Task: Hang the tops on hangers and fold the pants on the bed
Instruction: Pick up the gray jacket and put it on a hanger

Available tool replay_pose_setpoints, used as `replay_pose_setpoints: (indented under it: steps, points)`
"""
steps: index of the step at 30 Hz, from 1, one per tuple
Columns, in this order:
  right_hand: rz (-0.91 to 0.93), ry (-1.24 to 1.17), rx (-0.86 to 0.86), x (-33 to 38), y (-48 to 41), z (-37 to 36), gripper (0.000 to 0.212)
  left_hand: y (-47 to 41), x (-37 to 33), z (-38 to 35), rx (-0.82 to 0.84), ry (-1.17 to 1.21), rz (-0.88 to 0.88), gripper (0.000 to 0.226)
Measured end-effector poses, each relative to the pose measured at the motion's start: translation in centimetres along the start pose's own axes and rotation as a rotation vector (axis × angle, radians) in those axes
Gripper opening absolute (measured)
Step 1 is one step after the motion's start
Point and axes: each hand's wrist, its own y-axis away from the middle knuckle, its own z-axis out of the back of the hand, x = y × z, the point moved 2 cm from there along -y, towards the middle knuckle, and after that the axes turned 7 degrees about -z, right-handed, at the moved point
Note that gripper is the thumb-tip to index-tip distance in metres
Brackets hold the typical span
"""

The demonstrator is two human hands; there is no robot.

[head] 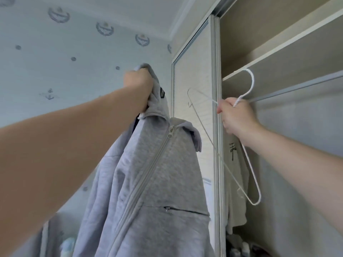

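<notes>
A grey zip-up jacket (154, 182) hangs in the air in front of me, its zipper closed and a zipped pocket low on the front. My left hand (139, 86) grips it by the collar and holds it high. To the right, my right hand (234, 115) grips a white wire hanger (248, 164) just below its hook. The hanger is tilted, with the hook up near the wardrobe shelf edge and one shoulder end low. Hanger and jacket are apart.
An open wardrobe fills the right side, with a grey rail (297, 88) under a shelf (278, 51). A pale garment (235, 182) hangs inside it. The sliding door (193, 89) stands behind the jacket. Patterned wallpaper covers the wall on the left.
</notes>
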Motion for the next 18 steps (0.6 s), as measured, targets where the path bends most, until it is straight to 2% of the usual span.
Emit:
replay_pose_setpoints:
  steps: [5, 8, 11, 18]
  points:
    - [-0.017, -0.16, 0.225, 3.2, 6.1, -6.8, 0.031, 1.1, 0.3, 12.0, -0.072, -0.263, 0.051, 0.015]
    - [-0.019, -0.257, 0.355, 5.7, 10.7, -10.4, 0.029, 2.2, 0.4, 19.4, -0.081, -0.373, 0.1, 0.018]
    - [-0.038, -0.383, 0.491, 7.9, 15.8, -13.9, 0.031, 3.3, 0.4, 26.8, -0.11, -0.466, 0.183, 0.032]
    - [-0.146, -0.661, 0.803, 11.2, 29.1, -21.4, 0.037, 6.8, 1.2, 43.1, -0.118, -0.809, 0.274, 0.029]
